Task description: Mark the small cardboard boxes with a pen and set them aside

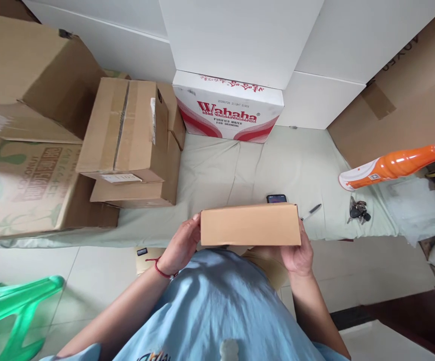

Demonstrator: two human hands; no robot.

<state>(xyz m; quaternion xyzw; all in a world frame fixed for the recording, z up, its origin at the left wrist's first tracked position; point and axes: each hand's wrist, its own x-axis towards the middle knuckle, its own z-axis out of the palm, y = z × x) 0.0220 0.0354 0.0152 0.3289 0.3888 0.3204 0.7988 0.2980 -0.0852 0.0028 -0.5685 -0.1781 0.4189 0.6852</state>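
We hold a small brown carton [250,225] just below the frame's centre.
Our left hand [182,245] is clamped on its left end, our right hand [298,254] on its lower right corner; beyond, right of centre, a pen [313,210] and a phone [276,198] lie on the cloth-covered desk [209,170], and at upper centre we see a Wahaha box [228,111].

Cardboard box [251,224]: plain tan, rectangular, unmarked on the face in view
Box pose: long edges running left to right, nearly level
Box position: held between the left hand [182,245] at one end and the right hand [298,254] at the other
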